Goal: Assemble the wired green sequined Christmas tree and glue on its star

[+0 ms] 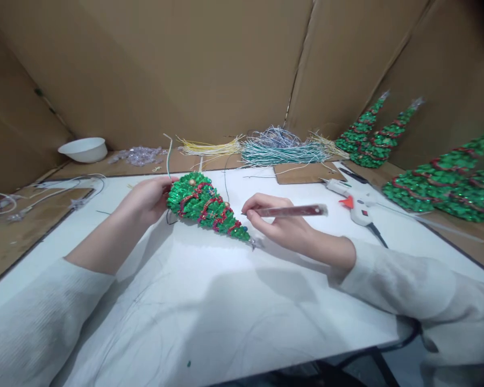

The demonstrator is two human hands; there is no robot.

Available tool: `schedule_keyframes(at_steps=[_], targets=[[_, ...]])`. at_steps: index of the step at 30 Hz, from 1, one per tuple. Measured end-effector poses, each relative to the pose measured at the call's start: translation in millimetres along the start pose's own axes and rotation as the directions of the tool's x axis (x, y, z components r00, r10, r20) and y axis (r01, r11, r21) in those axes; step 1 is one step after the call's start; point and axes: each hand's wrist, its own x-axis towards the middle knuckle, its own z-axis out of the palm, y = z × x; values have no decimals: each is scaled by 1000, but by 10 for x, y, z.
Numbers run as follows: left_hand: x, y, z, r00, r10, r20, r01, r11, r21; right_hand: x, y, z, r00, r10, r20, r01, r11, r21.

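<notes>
The left hand (147, 200) grips the wide base of a green sequined tree (204, 207) lying tilted on the white bench (210, 312). The right hand (276, 223) has its fingers clenched around a reddish stick (294, 210), just beside the tree's tip.

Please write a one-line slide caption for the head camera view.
Left hand holds a green tinsel tree on the white table; right hand grips a red stick.

Five trees (205, 206), one bowl (83, 149)
</notes>
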Motion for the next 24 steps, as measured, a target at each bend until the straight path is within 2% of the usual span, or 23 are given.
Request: schedule_keyframes(at_steps=[3,7,9,12,18,21,24], targets=[[34,-85,-8,993,102,-54,-104,994,-26,-40,2,-52,997,80,-8,-80,996,40],[31,-151,86,936,332,-118,-339,940,-37,-184,-3,-31,981,177,-80,-170,981,92],[27,-168,129,916,379,-129,-388,920,-50,-242,3,20,975,210,-77,-202,974,99],[32,-184,150,916,373,-146,-386,920,-73,-279,23,102,972,226,-58,-219,970,103],[-21,-142,156,946,291,-146,-305,948,-85,-276,11,159,968,252,-7,-250,963,101],[-79,-104,168,961,247,-125,-259,962,-88,-288,3,174,961,276,-21,-274,959,77],[-111,-94,173,970,216,-109,-225,971,-77,-307,24,205,968,246,-40,-244,968,62]])
